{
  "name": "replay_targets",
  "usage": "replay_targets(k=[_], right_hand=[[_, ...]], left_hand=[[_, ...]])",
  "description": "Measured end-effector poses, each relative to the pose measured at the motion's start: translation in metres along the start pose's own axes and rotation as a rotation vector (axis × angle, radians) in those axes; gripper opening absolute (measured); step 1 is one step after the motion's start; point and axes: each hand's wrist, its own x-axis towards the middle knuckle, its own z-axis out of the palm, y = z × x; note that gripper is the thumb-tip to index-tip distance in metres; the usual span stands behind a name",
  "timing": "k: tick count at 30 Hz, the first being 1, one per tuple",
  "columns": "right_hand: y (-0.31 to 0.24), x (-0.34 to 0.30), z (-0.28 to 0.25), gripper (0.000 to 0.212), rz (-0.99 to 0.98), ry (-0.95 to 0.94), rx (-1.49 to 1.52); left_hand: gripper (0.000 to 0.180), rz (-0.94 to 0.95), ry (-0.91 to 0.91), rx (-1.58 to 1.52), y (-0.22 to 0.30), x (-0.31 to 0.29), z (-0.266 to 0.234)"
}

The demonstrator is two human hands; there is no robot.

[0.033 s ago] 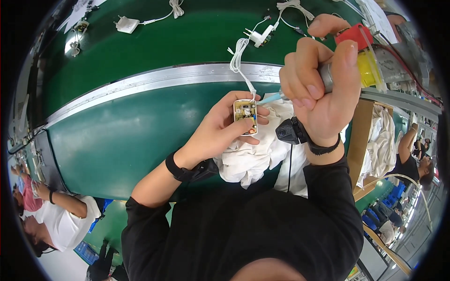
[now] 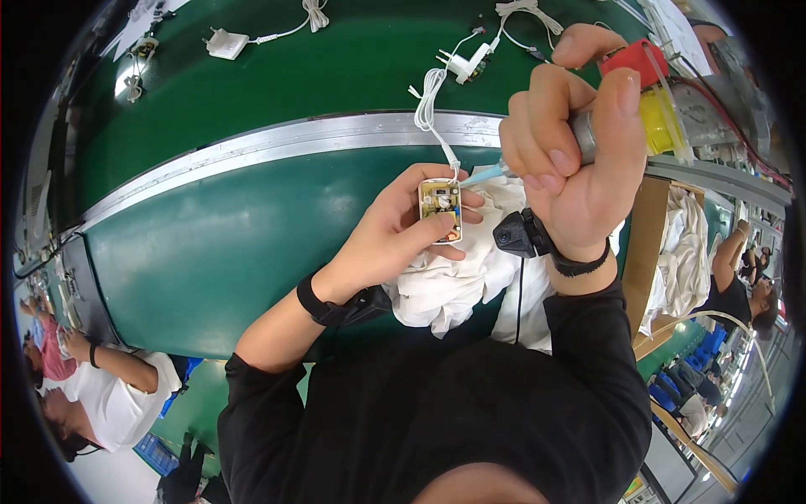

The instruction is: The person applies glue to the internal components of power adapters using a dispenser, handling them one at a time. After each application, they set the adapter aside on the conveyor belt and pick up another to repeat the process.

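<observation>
My left hand holds a small white charger case that lies open, its circuit board showing. A white cable runs from the case's top up onto the green belt. My right hand is closed around a grey dispenser tool with red and yellow parts. The tool's pale blue tip points at the upper right corner of the case. A crumpled white cloth lies beneath both hands. Each wrist wears a black band.
On the green conveyor belt behind a metal rail lie white chargers and a plug with cable. A cardboard box with white cloths stands at right. Other people sit at lower left and far right.
</observation>
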Motion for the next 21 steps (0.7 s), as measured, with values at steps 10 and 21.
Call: replay_targets(k=[10,21], right_hand=[[0.0024,0.0015,0.0044,0.032,-0.004,-0.123,-0.036],[-0.0018,0.0001,0.0069,0.033,0.004,-0.142,-0.074]], left_hand=[[0.041,0.075,-0.025,-0.007,-0.0002,-0.0052,0.0009],[0.04,0.095,-0.044,-0.031,-0.004,-0.0051,0.0001]])
